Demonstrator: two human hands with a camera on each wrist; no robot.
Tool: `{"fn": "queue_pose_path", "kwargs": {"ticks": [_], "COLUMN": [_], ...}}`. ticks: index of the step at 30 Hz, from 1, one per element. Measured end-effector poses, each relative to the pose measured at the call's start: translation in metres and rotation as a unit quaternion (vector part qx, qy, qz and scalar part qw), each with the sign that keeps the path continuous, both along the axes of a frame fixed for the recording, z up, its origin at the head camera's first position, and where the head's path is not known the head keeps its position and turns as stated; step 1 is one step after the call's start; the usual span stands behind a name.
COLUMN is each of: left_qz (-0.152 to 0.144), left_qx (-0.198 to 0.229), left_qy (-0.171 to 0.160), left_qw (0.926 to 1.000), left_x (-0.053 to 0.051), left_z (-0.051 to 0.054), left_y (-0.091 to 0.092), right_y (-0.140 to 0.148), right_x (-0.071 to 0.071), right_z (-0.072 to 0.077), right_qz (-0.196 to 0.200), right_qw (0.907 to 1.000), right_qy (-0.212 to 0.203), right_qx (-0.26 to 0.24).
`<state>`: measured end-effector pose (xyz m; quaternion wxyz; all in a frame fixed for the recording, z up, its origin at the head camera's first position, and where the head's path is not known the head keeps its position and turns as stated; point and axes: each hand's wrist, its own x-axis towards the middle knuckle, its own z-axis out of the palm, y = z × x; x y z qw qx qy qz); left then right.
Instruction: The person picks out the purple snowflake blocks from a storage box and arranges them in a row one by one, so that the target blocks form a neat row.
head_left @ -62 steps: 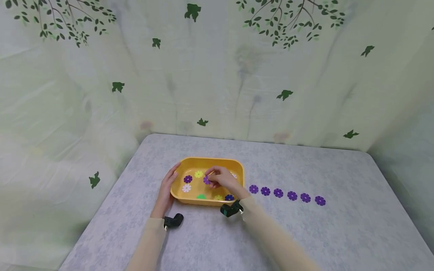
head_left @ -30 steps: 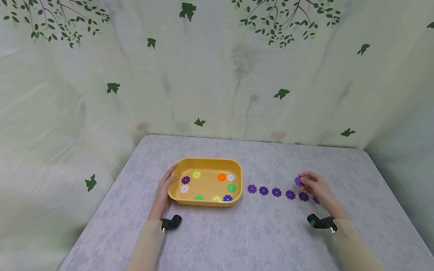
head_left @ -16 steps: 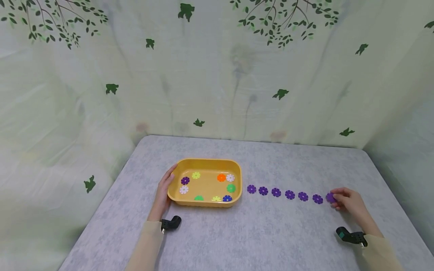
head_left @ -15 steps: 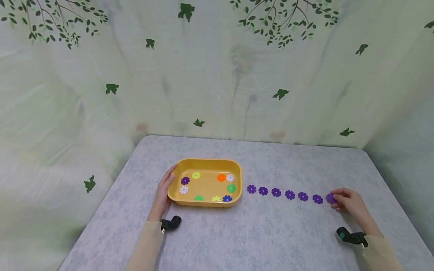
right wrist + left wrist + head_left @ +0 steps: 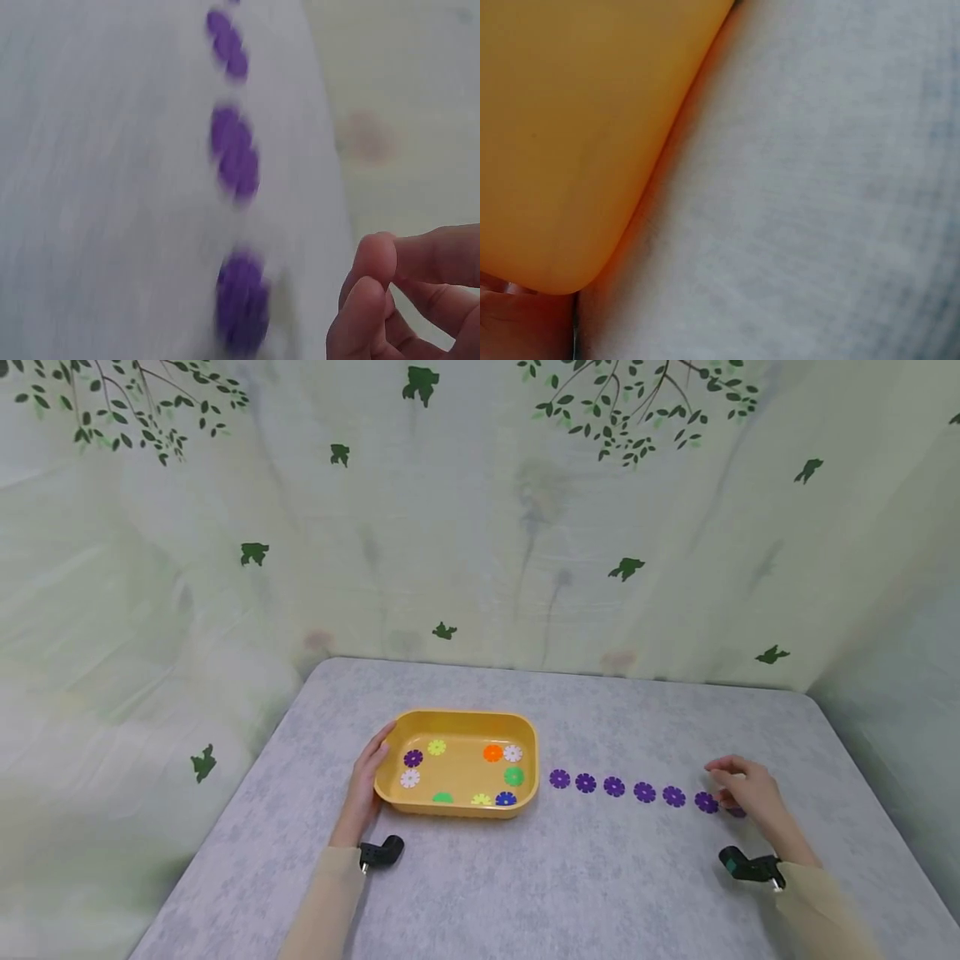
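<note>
My left hand lies along the left wall of a yellow tray, its fingers fairly straight against the side. Only a bit of that hand shows beside the tray in the left wrist view. To the right of the tray, several purple flower-shaped discs lie in a row on the table. Over the right end of the row hovers my right hand, loosely bent and holding nothing. It partly hides the last purple disc. The right wrist view shows my right hand beside blurred purple discs.
Inside the tray are several flower discs: dark purple, white, yellow, green, orange and blue. The grey table ends at the back against a leaf-printed curtain.
My right hand took a purple disc from the tray and carried it right to the row's end. It has let the disc go and lifted slightly leftward. My left hand stays at the tray.
</note>
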<state>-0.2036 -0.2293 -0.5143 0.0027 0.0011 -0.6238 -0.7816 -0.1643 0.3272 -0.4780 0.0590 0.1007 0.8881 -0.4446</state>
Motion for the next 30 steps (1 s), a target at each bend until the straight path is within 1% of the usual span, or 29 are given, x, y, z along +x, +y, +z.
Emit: {"fn": "queue_pose_path", "kwargs": {"ticks": [3,6,9,12,17,20,22,25,27,30], "left_qz": [0.002,0.004,0.004,0.009,0.007,0.007,0.008,0.006,0.001,-0.008], "left_qx": [-0.002,-0.008,-0.01,-0.014,-0.012,-0.012,-0.01,-0.002,0.001,-0.001], "left_qy": [-0.002,-0.001,0.001,0.001,-0.004,-0.005,-0.005,-0.011,-0.015,-0.018], "left_qw": [1.0,1.0,0.9999,0.9999,0.9999,0.9999,0.9999,0.9999,0.9999,0.9998], "left_x": [-0.001,-0.001,-0.002,-0.002,-0.002,-0.001,-0.001,0.0,0.002,0.007], "left_z": [0.001,0.001,0.0,0.0,0.001,0.002,0.002,0.004,0.007,0.015], "left_y": [0.001,0.001,0.002,0.002,0.003,0.004,0.004,0.003,0.002,0.002], "right_y": [-0.027,-0.062,-0.101,-0.144,-0.213,-0.249,-0.27,-0.299,-0.316,-0.34], "right_x": [-0.013,-0.027,-0.038,-0.047,-0.059,-0.064,-0.066,-0.069,-0.071,-0.074], "right_z": [0.008,0.016,0.023,0.03,0.04,0.043,0.043,0.039,0.036,0.031], "right_qz": [0.03,0.057,0.085,0.112,0.151,0.177,0.193,0.218,0.231,0.249], "right_qw": [0.9984,0.9919,0.9817,0.9717,0.9543,0.942,0.9334,0.9254,0.924,0.9241], "right_qy": [0.015,0.024,0.032,0.026,-0.008,-0.029,-0.039,-0.048,-0.058,-0.076], "right_qx": [-0.046,-0.11,-0.168,-0.206,-0.258,-0.284,-0.3,-0.307,-0.299,-0.28]}}
